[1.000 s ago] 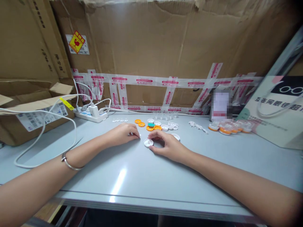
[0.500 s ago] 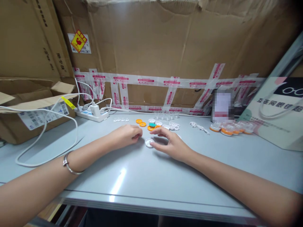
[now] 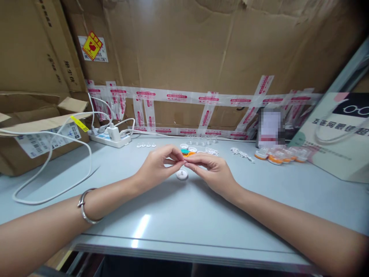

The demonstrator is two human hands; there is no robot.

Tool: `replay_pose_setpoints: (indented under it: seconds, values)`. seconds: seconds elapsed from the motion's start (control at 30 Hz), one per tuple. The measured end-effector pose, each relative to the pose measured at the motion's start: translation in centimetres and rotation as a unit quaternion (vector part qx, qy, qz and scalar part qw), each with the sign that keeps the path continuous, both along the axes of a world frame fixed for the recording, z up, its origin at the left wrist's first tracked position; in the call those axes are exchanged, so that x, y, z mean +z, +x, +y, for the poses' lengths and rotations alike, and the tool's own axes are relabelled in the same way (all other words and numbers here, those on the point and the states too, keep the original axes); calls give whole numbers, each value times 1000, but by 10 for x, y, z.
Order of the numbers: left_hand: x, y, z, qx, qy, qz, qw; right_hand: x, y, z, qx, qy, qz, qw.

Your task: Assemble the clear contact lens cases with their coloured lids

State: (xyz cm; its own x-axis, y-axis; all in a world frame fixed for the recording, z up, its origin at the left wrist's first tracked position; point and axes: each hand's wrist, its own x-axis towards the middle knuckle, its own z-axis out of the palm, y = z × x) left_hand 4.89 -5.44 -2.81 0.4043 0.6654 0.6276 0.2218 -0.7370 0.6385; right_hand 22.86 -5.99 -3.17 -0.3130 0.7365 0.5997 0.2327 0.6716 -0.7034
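Thumb and fingers pinched, my left hand [image 3: 161, 163] meets my right hand [image 3: 211, 168] fingertip to fingertip above the table. Whatever sits between the fingertips is too small and covered to name. Just below them lies a round white plastic part [image 3: 182, 174] with a small post in its middle. Behind the fingers are white round caps [image 3: 192, 149], a teal piece [image 3: 185, 151] and an orange ring [image 3: 190, 154], partly hidden by my hands. Small white discs with stems [image 3: 148, 145] stand in a row beyond my left hand.
Clear plastic cups [image 3: 201, 140] line the back. White gear-like parts [image 3: 242, 154] and orange-based clear assemblies [image 3: 281, 155] lie to the right, near a paper bag [image 3: 340, 142]. A power strip [image 3: 111, 139], white cable [image 3: 89, 169] and open cardboard box [image 3: 37, 127] occupy the left.
My hands have come together, fingertips touching above the white round part. My right hand has left that part and closed into a pinch. My left hand has moved right.
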Motion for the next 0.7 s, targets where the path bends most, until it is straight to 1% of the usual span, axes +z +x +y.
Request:
replay_pose_setpoints:
  seconds: [0.1, 0.2, 0.3, 0.37, 0.43, 0.53, 0.7]
  values:
    - [1, -1, 1, 8, 9, 12, 1000, -2, 0, 2, -4, -18, 4, 1000]
    - [6, -5, 2, 12, 18, 53, 998, -1, 4, 5, -11, -4, -21, 1000]
    - [8, -13, 6, 32, 14, 157, 987, 0, 11, 10, 4, 26, -113, 993]
    - [6, -17, 10, 43, -4, 233, 971, -1, 16, 13, 18, 62, -175, 982]
    - [3, -19, 13, 39, -25, 274, 961, -2, 18, 15, 20, 98, -213, 972]
    - [-1, -17, 15, 21, -36, 285, 958, -4, 17, 16, 13, 140, -250, 958]
    - [-1, -14, 15, 8, -49, 279, 959, -9, 14, 17, 10, 188, -288, 939]
